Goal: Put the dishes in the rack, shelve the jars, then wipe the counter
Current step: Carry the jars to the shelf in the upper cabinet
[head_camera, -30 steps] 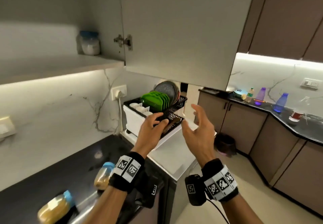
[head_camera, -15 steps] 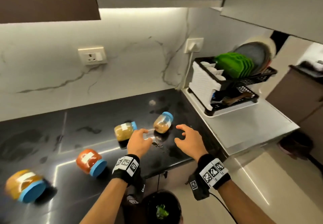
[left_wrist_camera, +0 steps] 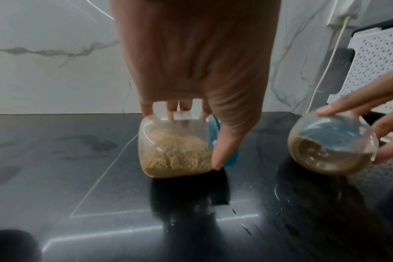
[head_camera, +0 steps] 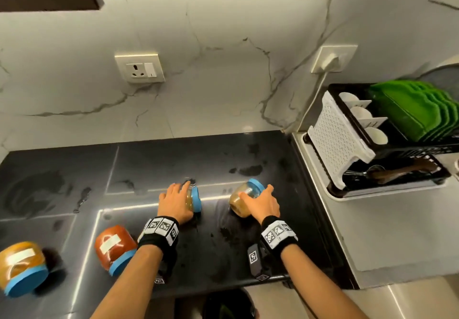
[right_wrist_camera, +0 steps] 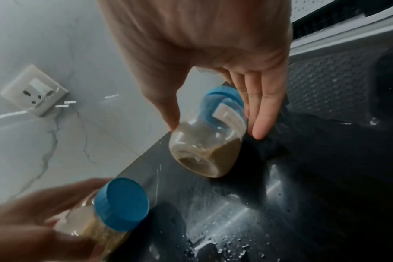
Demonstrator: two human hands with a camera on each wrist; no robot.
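Two clear jars with blue lids lie on their sides on the black counter (head_camera: 154,159). My left hand (head_camera: 177,200) grips the jar of tan powder (head_camera: 195,200) from above, its thumb (left_wrist_camera: 224,147) down the jar's side (left_wrist_camera: 175,152). My right hand (head_camera: 259,201) holds the jar of brownish powder (head_camera: 239,200), thumb (right_wrist_camera: 168,113) on one side and fingers (right_wrist_camera: 258,115) on the other near the lid (right_wrist_camera: 220,99). A red jar (head_camera: 114,245) and an orange jar (head_camera: 21,264) lie at the left front. The dish rack (head_camera: 340,142) holds green plates (head_camera: 417,112) and white cups.
Dark smears and water drops mark the counter around the jars. A wall socket (head_camera: 140,68) sits on the marble backsplash, and a plugged-in socket (head_camera: 332,60) with a cord is beside the rack. The rack stands on a white appliance top (head_camera: 387,231) at the right.
The view has swung down from the open cabinet to the counter. Both hands have dropped from beside the rack onto the two nearest jars and taken hold of them.
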